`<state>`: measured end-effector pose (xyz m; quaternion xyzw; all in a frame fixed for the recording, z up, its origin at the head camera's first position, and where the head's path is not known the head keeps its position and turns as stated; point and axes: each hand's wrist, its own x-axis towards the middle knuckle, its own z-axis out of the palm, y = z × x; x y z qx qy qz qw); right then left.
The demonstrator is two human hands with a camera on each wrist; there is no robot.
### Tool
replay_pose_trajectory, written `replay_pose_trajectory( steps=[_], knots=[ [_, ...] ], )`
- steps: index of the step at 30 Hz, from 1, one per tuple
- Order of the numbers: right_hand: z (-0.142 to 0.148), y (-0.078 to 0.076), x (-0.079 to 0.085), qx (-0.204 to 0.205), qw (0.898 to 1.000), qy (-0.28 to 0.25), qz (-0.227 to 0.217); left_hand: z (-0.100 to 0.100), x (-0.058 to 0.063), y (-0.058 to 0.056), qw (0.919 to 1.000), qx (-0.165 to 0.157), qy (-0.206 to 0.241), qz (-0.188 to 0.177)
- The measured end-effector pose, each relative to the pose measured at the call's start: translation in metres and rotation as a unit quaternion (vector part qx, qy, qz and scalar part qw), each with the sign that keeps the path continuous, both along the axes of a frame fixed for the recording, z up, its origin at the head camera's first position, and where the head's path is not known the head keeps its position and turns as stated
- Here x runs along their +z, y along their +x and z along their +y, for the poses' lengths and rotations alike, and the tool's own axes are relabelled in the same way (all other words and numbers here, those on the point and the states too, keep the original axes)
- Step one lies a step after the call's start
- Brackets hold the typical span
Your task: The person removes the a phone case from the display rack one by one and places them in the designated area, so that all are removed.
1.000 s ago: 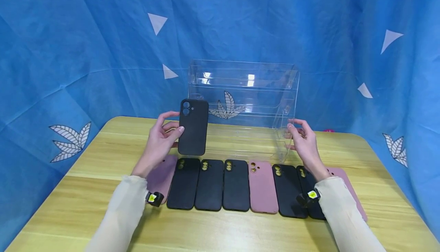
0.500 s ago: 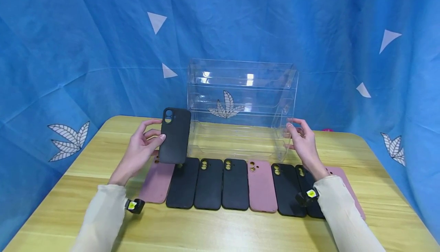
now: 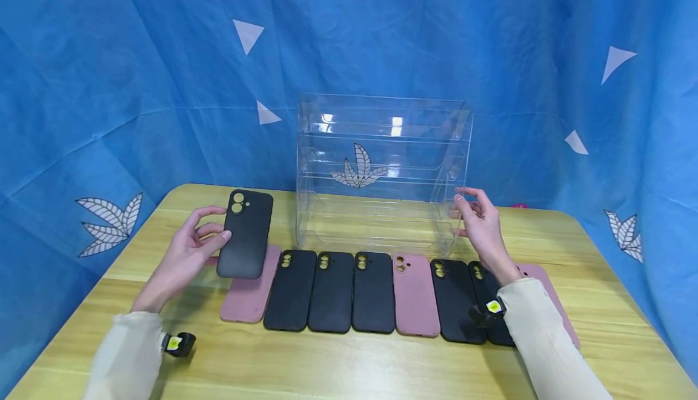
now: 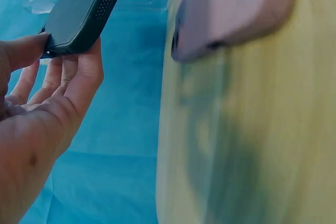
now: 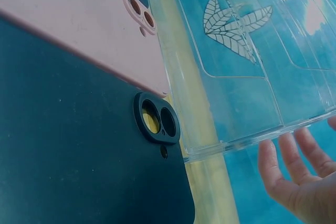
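Observation:
In the head view my left hand [image 3: 188, 251] pinches a black phone case [image 3: 248, 236] by its left edge, thumb in front and fingers behind. The left wrist view has this case [image 4: 81, 11] tilted, its lower end between thumb and fingers. It hangs over the upper part of a pink phone case [image 3: 245, 300] at the row's left end. A clear acrylic display rack [image 3: 382, 137] with several tiers stands at the back of the table. My right hand [image 3: 482, 227] rests its extended fingertips along the rack's right side; in the right wrist view these fingers [image 5: 269, 156] lie right at the panel's edge.
Several black and pink phone cases lie side by side before the rack, including a black case [image 3: 373, 294] and a pink case [image 3: 417, 297]. The wooden table [image 3: 327, 370] reaches a blue curtain [image 3: 163, 42] with leaf prints behind it.
My left hand has carried the black phone case left and down, away from the rack's left front to above the leftmost pink case. The right hand has stayed at the rack's side.

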<state>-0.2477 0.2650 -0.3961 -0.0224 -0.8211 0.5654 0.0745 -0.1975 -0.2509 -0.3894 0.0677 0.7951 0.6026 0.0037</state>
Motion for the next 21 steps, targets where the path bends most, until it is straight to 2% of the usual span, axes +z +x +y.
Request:
replay_pose_trajectory(
  steps=[5,10,17,21],
  knots=[
    [0.000,0.000,0.000,0.001,1.000,0.001,-0.003,-0.015,-0.006,0.006,0.9998,0.003,-0.016,-0.014],
    [0.000,0.000,-0.001,0.002,1.000,0.000,0.001,-0.031,-0.011,0.013,0.9983,0.005,-0.050,-0.028],
    [0.000,-0.001,-0.001,0.003,1.000,-0.001,0.001,-0.053,-0.016,0.021,0.9965,-0.013,-0.041,-0.072],
    [0.001,-0.001,-0.001,0.003,1.000,-0.002,0.003,-0.062,-0.018,0.024,0.9939,-0.009,-0.056,-0.094]
  ],
)
